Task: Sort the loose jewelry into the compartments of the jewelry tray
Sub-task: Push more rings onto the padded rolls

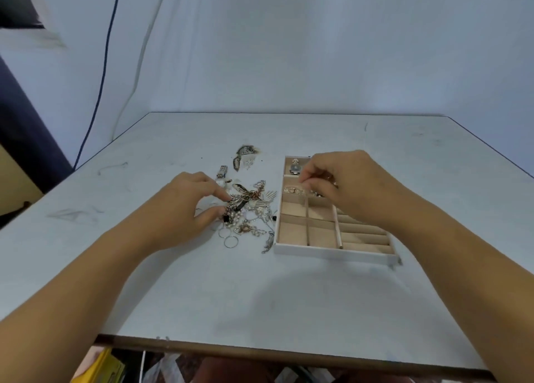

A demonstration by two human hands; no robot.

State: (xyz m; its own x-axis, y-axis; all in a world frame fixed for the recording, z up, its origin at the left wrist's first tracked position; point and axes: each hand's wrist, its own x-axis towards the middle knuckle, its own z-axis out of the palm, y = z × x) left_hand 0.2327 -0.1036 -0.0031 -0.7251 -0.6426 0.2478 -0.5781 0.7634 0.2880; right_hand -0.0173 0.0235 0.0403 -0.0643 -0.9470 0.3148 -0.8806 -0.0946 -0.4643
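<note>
The jewelry tray [332, 254] lies on the worktop [260, 296] right of centre. Its long axis runs away from the person, and the far end leans slightly left. A watch [295, 168] lies in the farthest compartment and small gold pieces [292, 190] in the next one. The nearer beige squares and the ridged rolls [362, 234] on the right show only lining.

The right hand [344, 186] hovers over the far half of the tray and hides part of it. Its fingers [307, 180] are curled, with thumb and forefinger drawn narrow above the second compartment. Whether they hold anything I cannot tell.

The loose jewelry [251, 209] lies in a tangled heap just left of the tray. The left hand [185, 206] is at the heap's left edge. Its forefinger and thumb are a little apart and touch a chain there, but I cannot tell whether they grip it.

A metal watch band [222, 175] shows beyond that hand, partly hidden by it. A patterned piece [245, 153] lies farther off, and two hoops [230, 240] lie nearest the person.
</note>
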